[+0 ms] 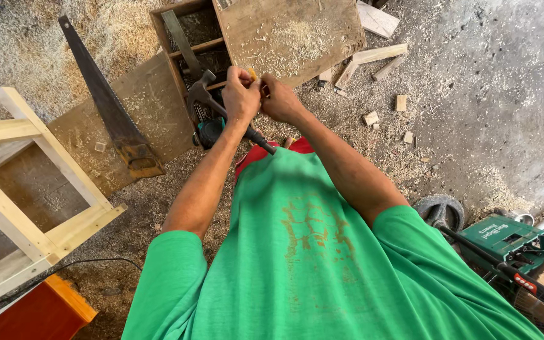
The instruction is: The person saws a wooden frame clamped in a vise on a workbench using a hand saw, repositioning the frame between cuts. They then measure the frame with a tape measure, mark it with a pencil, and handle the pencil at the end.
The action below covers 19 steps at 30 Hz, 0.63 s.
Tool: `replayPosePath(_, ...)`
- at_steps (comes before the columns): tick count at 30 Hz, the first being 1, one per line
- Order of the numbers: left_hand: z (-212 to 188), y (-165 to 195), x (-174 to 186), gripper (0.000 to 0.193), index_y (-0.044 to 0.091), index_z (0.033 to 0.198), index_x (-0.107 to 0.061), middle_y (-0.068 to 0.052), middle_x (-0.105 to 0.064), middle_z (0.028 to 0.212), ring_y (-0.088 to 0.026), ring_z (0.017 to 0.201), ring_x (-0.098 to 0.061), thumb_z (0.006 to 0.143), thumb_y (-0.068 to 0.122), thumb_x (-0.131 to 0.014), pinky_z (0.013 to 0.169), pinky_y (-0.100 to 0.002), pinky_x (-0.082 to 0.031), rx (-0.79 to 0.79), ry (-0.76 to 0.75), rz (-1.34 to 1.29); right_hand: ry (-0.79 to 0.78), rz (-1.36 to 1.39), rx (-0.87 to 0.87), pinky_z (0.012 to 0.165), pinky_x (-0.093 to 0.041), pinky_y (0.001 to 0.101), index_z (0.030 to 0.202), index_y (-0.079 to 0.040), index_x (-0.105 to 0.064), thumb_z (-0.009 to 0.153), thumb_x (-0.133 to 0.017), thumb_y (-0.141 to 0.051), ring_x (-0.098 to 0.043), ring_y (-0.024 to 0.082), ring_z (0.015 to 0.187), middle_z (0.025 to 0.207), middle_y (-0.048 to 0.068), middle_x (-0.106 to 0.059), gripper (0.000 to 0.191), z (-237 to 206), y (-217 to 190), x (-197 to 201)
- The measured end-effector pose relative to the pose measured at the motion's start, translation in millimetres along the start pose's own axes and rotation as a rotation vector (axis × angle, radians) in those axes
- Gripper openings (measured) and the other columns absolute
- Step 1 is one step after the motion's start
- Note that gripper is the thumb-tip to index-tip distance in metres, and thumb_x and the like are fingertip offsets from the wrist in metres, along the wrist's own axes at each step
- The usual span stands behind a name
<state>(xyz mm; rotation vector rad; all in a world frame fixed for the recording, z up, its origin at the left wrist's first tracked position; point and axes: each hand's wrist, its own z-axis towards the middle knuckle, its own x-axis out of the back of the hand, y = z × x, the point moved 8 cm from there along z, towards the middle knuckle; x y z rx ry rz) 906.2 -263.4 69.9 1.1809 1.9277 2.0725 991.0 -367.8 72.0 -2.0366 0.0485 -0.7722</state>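
Note:
My left hand (240, 94) grips the dark handle of a claw hammer (204, 94), whose grey metal head points left over a wooden toolbox (190, 44). My right hand (279, 99) is pressed against the left one, and its fingers pinch a small yellowish piece (254, 73) between the two hands. What that piece is cannot be made out. Both forearms reach forward over my green shirt.
A hand saw (105, 104) lies on a board at the left. A pale wooden frame (26, 182) stands at the lower left beside an orange box (39, 311). Wood offcuts (373, 60) and sawdust litter the floor. A green power tool (505, 242) sits at the lower right.

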Motion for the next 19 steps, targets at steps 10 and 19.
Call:
replayPosePath(10, -21.1, 7.8, -65.0, 0.019, 0.007, 0.091, -0.072, -0.01, -0.077, 0.083, -0.025, 0.078, -0.076, 0.092, 0.026, -0.076, 0.071, -0.041, -0.057, -0.004, -0.212, 0.089, 0.161, 0.074, -0.047, 0.074, -0.055, 0.0432, 0.11, -0.005, -0.071, 0.092, -0.07, -0.027, -0.073, 0.028, 0.081, 0.089, 0.015, -0.075, 0.028, -3.1, 51.4, 67.8)
replayPosePath(19, -71.1, 82.0, -233.2, 0.016, 0.01, 0.095, -0.073, -0.009, -0.078, 0.085, -0.026, 0.08, -0.075, 0.09, 0.024, -0.075, 0.072, -0.042, -0.056, 0.096, -0.312, 0.176, 0.157, 0.027, -0.043, 0.082, -0.057, 0.0428, 0.106, -0.008, -0.076, 0.086, -0.071, -0.025, -0.075, 0.031, 0.092, 0.098, 0.017, -0.078, 0.027, -49.2, 165.8, 205.4)
